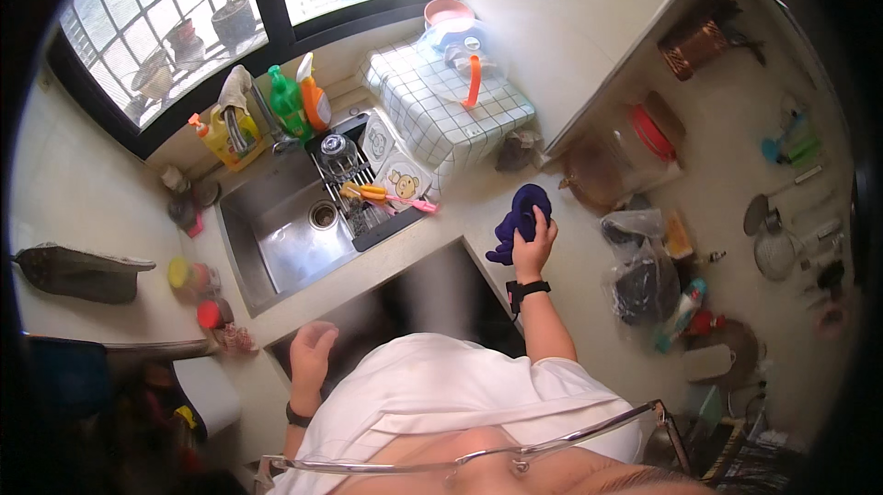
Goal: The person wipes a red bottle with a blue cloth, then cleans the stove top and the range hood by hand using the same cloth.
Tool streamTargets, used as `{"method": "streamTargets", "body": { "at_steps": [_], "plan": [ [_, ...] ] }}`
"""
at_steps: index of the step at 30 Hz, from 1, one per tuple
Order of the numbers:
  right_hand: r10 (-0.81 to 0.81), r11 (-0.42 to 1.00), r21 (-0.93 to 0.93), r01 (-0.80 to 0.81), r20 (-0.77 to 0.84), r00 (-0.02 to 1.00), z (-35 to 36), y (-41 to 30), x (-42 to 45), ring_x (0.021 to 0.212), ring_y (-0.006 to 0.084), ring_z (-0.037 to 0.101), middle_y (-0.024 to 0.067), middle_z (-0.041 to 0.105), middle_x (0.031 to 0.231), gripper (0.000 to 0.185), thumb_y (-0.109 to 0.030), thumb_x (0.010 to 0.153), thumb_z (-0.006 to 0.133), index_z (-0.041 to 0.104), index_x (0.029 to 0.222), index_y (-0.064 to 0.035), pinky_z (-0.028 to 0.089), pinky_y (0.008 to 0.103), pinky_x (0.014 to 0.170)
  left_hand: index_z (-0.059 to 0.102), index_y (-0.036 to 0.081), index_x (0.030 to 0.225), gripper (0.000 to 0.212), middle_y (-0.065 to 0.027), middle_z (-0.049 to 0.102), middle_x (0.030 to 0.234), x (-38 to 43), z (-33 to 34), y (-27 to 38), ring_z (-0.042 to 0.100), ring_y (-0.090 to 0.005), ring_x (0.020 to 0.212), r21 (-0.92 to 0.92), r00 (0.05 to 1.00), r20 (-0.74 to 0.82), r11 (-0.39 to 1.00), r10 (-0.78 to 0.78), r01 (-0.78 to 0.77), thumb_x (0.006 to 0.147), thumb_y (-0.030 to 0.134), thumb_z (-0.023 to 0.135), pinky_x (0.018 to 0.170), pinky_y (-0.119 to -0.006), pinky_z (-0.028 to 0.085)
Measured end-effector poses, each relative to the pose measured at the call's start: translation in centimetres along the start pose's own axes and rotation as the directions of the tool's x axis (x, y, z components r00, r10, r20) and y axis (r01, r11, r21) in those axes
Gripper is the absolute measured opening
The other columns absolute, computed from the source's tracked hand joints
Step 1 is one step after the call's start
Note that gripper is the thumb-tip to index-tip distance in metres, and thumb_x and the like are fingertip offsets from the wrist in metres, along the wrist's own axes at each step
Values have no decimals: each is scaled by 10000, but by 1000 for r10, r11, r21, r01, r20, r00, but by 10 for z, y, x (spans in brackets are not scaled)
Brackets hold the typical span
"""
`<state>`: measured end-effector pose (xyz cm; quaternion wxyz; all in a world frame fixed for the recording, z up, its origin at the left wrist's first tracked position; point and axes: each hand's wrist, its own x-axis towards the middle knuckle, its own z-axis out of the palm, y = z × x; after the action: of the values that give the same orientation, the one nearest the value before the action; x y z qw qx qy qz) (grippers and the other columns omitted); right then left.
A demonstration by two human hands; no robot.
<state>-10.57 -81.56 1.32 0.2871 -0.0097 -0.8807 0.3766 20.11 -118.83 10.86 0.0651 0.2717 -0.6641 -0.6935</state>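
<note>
A dark purple cloth (522, 215) lies bunched on the pale countertop (476, 202), right of the sink. My right hand (537, 243) is on it, with the fingers curled around its near right side. Away from any object, my left hand (314, 350) is held beside my body near the counter's front edge, fingers loosely bent. Between the hands and beyond them is the steel sink (276, 246), its basin showing wet, shiny patches. A black drying rack (393, 229) across its right part holds a glass lid or jar (339, 155), plates with cartoon faces and a pink-handled brush (417, 205).
Behind the sink stand a faucet (284, 144), a green pump bottle (286, 102), an orange spray bottle (315, 103) and a yellow detergent bottle (231, 139). A checked cloth (448, 108) covers a box at the back. Bagged items (641, 274) lie along the right wall; red-lidded jars (212, 314) stand left.
</note>
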Motion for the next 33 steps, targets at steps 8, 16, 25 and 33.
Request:
{"method": "streamTargets", "body": {
  "at_steps": [8, 16, 25, 33],
  "plan": [
    [23, 985, -167, 42, 369, 929, 109, 71, 1, 1206, 445, 528, 231, 501, 1344, 684, -57, 719, 717, 605, 1372, -225, 447, 475, 1064, 667, -37, 1086, 184, -64, 717, 980, 34, 66, 26, 648, -137, 890, 52, 987, -158, 998, 30, -22, 944, 79, 679, 809, -275, 515],
    [-122, 981, -41, 191, 636, 762, 105, 28, 6, 1240, 457, 505, 231, 480, 1387, 712, -85, 713, 721, 584, 1380, -295, 444, 483, 1075, 698, -31, 1043, 169, -106, 731, 1002, 50, 100, 21, 672, -176, 921, 126, 984, -177, 992, 4, 19, 921, 85, 695, 838, -314, 526],
    [176, 931, -363, 29, 516, 839, 72, 80, 33, 1260, 454, 520, 232, 477, 1422, 739, -58, 719, 728, 550, 1405, -266, 447, 492, 1084, 709, -11, 1041, 195, -110, 724, 993, 83, 70, 34, 672, -206, 898, 241, 993, -83, 968, 85, -63, 921, 143, 701, 827, -338, 525],
    [355, 825, -532, -188, 231, 906, 66, 107, 43, 1255, 438, 521, 224, 447, 1422, 709, -108, 779, 741, 508, 1431, -260, 446, 487, 1079, 691, -11, 1036, 169, -82, 705, 985, 91, 25, 35, 651, -175, 868, 157, 986, -108, 982, 127, -109, 927, 118, 692, 795, -305, 515]
  ]
}}
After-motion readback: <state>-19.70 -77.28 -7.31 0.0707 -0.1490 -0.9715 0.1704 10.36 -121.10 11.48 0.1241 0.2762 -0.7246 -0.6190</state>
